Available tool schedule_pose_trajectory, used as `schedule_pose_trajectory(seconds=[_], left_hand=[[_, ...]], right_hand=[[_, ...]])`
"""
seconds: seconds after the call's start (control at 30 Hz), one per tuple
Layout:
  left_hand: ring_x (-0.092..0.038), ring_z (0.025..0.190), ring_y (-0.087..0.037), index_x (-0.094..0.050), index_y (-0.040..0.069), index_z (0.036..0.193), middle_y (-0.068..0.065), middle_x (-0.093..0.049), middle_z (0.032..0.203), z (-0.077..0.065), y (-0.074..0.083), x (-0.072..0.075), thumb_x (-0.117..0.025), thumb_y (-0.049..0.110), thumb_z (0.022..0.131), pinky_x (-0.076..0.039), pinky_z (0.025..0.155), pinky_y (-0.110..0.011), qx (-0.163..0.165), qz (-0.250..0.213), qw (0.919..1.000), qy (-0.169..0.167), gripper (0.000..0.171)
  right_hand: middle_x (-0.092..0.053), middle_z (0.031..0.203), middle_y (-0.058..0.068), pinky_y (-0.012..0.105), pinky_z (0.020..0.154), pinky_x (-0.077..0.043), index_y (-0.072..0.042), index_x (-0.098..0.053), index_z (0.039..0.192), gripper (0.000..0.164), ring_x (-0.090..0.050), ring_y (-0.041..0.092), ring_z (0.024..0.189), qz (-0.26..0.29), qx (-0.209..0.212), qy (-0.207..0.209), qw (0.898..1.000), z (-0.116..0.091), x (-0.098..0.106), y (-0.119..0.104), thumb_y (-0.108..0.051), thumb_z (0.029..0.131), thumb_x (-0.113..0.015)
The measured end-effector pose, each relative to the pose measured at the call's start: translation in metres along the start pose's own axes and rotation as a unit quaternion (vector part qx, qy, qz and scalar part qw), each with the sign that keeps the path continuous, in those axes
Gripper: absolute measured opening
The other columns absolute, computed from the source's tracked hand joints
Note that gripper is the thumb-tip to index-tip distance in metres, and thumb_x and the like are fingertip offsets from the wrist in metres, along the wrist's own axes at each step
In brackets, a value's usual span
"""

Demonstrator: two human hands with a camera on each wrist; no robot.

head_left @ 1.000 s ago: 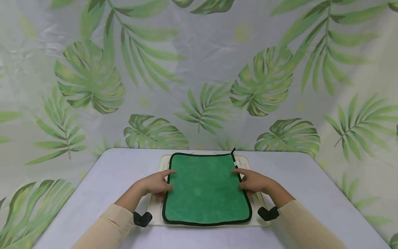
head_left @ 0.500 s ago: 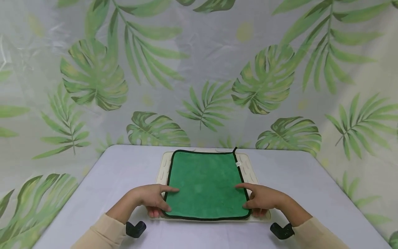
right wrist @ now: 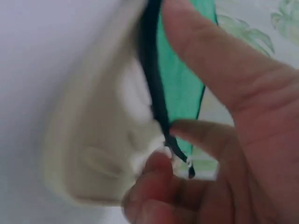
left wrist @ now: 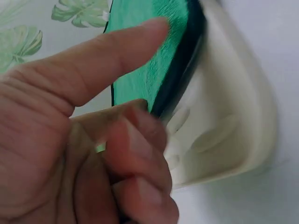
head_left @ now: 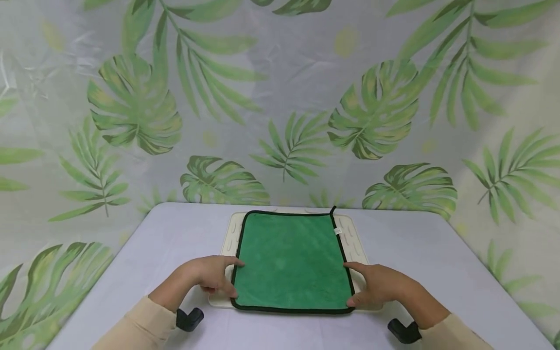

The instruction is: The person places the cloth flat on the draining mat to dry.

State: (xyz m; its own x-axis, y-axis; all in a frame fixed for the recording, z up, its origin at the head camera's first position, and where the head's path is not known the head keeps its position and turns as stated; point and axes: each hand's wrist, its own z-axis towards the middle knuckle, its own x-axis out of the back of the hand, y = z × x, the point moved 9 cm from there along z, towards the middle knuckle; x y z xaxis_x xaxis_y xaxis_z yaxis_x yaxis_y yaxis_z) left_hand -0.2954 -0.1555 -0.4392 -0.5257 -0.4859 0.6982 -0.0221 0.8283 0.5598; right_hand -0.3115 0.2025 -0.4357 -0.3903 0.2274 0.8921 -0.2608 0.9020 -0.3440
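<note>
A green cloth [head_left: 288,257] with black edging lies spread over a cream ribbed tray [head_left: 228,238], whose sides show past it. My left hand [head_left: 212,274] is at the cloth's left edge, its index finger and thumb tips over the green; its other fingers bend loosely beside the edge. In the left wrist view, the thumb [left wrist: 112,60] reaches over the cloth [left wrist: 140,79]. At the opposite edge is my right hand [head_left: 382,284], index fingertip and thumb on the black border. In the right wrist view, its remaining fingers [right wrist: 154,196] curl over the tray [right wrist: 65,163] without holding anything.
The tray stands on a white-covered table [head_left: 183,233]. Behind hangs a sheet [head_left: 302,87] printed with green leaves. Black wrist mounts [head_left: 189,319] sit by both sleeves. A small white tag [head_left: 337,231] shows on the cloth's right edge, below a black loop [head_left: 333,209].
Both hands slid down the sides of the cloth toward the near corners, then drew slightly outward to its edges. The cloth and tray stay in nearly the same place.
</note>
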Motion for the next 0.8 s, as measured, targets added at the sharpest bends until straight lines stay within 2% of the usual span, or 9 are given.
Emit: schedule_pose_trajectory(seconds=[0.07, 0.13, 0.2, 0.3, 0.37, 0.47, 0.57, 0.7, 0.8], left_hand=[[-0.057, 0.070, -0.017, -0.065, 0.020, 0.131, -0.005, -0.069, 0.093, 0.010, 0.005, 0.009, -0.087, 0.027, 0.082, -0.046, 0.058, -0.031, -0.018, 0.036, 0.9987, 0.032, 0.054], [-0.062, 0.094, -0.024, -0.068, 0.016, 0.125, -0.009, -0.068, 0.118, 0.023, 0.011, 0.019, -0.084, 0.034, 0.084, -0.053, 0.075, -0.040, -0.035, 0.076, 0.9938, 0.074, 0.048], [-0.056, 0.117, -0.032, -0.066, 0.013, 0.129, -0.014, -0.061, 0.133, 0.038, 0.016, 0.029, -0.082, 0.040, 0.085, -0.052, 0.091, -0.050, -0.038, 0.104, 0.9875, 0.112, 0.054], [-0.039, 0.138, -0.045, -0.054, 0.014, 0.146, -0.017, -0.045, 0.152, 0.060, 0.020, 0.039, -0.077, 0.048, 0.088, -0.042, 0.107, -0.063, -0.034, 0.128, 0.9802, 0.147, 0.071], [-0.026, 0.149, -0.049, -0.045, 0.015, 0.154, -0.014, -0.034, 0.163, 0.073, 0.022, 0.040, -0.074, 0.052, 0.090, -0.033, 0.113, -0.069, -0.032, 0.137, 0.9793, 0.146, 0.080], [-0.010, 0.156, -0.049, -0.037, 0.015, 0.159, -0.009, -0.025, 0.170, 0.087, 0.023, 0.038, -0.069, 0.056, 0.092, -0.023, 0.119, -0.072, -0.022, 0.147, 0.9814, 0.121, 0.084], [-0.007, 0.158, -0.047, -0.034, 0.012, 0.160, -0.010, -0.024, 0.171, 0.092, 0.024, 0.038, -0.065, 0.056, 0.094, -0.018, 0.122, -0.070, -0.007, 0.142, 0.9847, 0.100, 0.085], [-0.006, 0.157, -0.049, -0.032, 0.012, 0.161, -0.011, -0.020, 0.172, 0.094, 0.026, 0.043, -0.063, 0.056, 0.096, -0.017, 0.123, -0.069, 0.012, 0.136, 0.9854, 0.101, 0.084], [-0.003, 0.157, -0.050, -0.031, 0.015, 0.162, -0.009, -0.018, 0.173, 0.096, 0.023, 0.045, -0.062, 0.059, 0.095, -0.020, 0.121, -0.071, 0.030, 0.130, 0.9855, 0.105, 0.085]], right_hand=[[-0.063, 0.124, 0.020, 0.052, 0.078, -0.055, -0.011, -0.046, 0.153, 0.095, -0.064, 0.033, 0.101, -0.019, 0.014, 0.037, 0.999, 0.010, 0.009, -0.003, -0.055, 0.078, -0.083], [-0.053, 0.135, 0.027, 0.057, 0.083, -0.055, -0.008, -0.047, 0.152, 0.090, -0.059, 0.041, 0.111, -0.035, 0.031, 0.080, 0.996, 0.024, 0.019, -0.008, -0.056, 0.083, -0.078], [-0.046, 0.144, 0.029, 0.063, 0.089, -0.052, -0.006, -0.046, 0.152, 0.085, -0.051, 0.050, 0.120, -0.049, 0.044, 0.110, 0.992, 0.043, 0.027, -0.014, -0.054, 0.088, -0.074], [-0.035, 0.160, 0.025, 0.074, 0.102, -0.040, -0.005, -0.043, 0.154, 0.079, -0.033, 0.060, 0.139, -0.060, 0.054, 0.118, 0.990, 0.071, 0.031, -0.019, -0.052, 0.095, -0.067], [-0.032, 0.163, 0.024, 0.077, 0.108, -0.033, -0.006, -0.040, 0.156, 0.078, -0.025, 0.060, 0.146, -0.064, 0.044, 0.107, 0.991, 0.087, 0.030, -0.017, -0.052, 0.098, -0.062], [-0.033, 0.163, 0.024, 0.078, 0.111, -0.027, -0.006, -0.036, 0.158, 0.077, -0.019, 0.059, 0.150, -0.052, 0.022, 0.080, 0.995, 0.103, 0.026, -0.009, -0.053, 0.100, -0.058], [-0.034, 0.163, 0.024, 0.077, 0.114, -0.025, -0.005, -0.035, 0.158, 0.076, -0.018, 0.058, 0.151, -0.029, 0.008, 0.068, 0.997, 0.112, 0.025, -0.002, -0.050, 0.101, -0.058], [-0.034, 0.163, 0.025, 0.076, 0.115, -0.023, -0.004, -0.034, 0.158, 0.075, -0.020, 0.056, 0.151, -0.015, 0.002, 0.066, 0.998, 0.117, 0.026, 0.003, -0.048, 0.102, -0.057], [-0.033, 0.164, 0.024, 0.076, 0.115, -0.023, -0.006, -0.034, 0.159, 0.074, -0.019, 0.055, 0.151, -0.029, -0.004, 0.065, 0.997, 0.119, 0.026, 0.002, -0.050, 0.102, -0.056]])
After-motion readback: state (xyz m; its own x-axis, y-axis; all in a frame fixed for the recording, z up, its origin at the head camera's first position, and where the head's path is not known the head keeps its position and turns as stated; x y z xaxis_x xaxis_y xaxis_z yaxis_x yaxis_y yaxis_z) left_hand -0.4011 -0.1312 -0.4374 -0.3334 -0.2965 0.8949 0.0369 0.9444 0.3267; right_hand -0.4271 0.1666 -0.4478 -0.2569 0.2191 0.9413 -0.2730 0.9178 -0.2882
